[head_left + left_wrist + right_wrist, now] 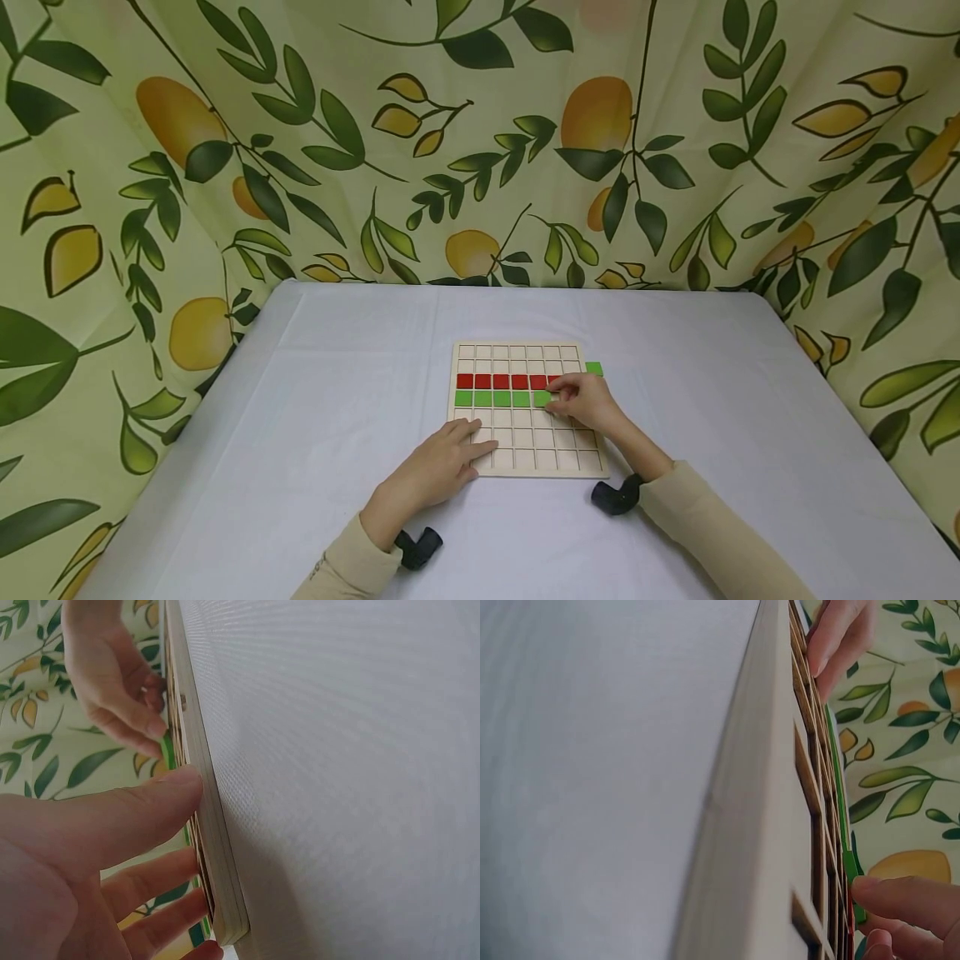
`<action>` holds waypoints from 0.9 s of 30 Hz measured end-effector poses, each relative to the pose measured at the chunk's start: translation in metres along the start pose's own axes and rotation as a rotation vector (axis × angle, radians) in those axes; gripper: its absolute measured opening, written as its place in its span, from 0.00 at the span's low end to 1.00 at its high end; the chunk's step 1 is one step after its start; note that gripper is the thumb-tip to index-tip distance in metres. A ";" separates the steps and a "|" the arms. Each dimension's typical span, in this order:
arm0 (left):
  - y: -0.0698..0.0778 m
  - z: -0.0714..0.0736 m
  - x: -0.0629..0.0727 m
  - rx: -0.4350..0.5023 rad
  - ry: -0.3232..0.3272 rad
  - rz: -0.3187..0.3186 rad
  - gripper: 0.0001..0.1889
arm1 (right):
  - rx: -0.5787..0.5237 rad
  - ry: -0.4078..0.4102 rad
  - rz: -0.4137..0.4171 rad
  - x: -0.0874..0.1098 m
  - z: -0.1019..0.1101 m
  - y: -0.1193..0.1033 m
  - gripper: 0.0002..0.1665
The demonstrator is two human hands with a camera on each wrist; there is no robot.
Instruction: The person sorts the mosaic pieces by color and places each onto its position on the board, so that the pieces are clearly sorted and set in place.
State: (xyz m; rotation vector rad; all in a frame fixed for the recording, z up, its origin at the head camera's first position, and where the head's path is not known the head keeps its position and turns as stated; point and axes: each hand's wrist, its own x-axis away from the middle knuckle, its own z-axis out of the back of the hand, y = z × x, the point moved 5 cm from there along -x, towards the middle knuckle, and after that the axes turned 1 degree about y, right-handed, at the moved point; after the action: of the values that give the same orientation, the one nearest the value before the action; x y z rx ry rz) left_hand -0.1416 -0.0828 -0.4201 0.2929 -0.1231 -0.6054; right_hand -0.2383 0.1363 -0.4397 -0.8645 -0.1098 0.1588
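Note:
A pale wooden grid board (525,460) lies on the white-covered table. Red square tiles (483,382) fill much of one row, with several green square tiles (483,399) in the row just below. Thumb and fingertips of my right hand (588,402) pinch a green tile (853,874) by its edge, at the right end of the green row; it sits slightly raised from the board in the right wrist view. My left hand (442,458) rests with spread fingers on the board's near left corner, the thumb (180,787) against its front edge.
Another green piece (594,368) shows past the board's right edge, behind the right hand. Black curved wrist mounts (617,497) hang by both sleeves. White cloth (360,358) covers the table, and a leaf-patterned curtain (480,167) encloses its back and sides.

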 end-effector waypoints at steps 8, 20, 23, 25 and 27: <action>0.000 0.000 0.000 0.008 -0.007 0.002 0.22 | 0.009 -0.004 -0.006 -0.002 -0.002 0.000 0.14; 0.001 0.002 0.001 0.003 -0.001 -0.006 0.22 | 0.008 -0.022 -0.021 -0.002 0.000 0.001 0.14; 0.001 0.001 0.001 0.005 0.000 -0.006 0.22 | -0.014 -0.036 -0.046 -0.003 0.003 0.004 0.14; 0.000 0.000 0.001 0.005 0.001 -0.007 0.22 | -0.019 -0.047 -0.049 -0.003 0.005 0.005 0.14; 0.000 0.000 0.001 0.007 0.002 -0.007 0.22 | -0.022 -0.051 -0.047 -0.003 0.008 0.007 0.14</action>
State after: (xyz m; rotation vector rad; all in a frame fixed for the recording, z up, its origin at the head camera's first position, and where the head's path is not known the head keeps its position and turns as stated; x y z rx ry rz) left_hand -0.1410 -0.0830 -0.4203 0.3008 -0.1229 -0.6113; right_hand -0.2429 0.1458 -0.4399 -0.8795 -0.1793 0.1356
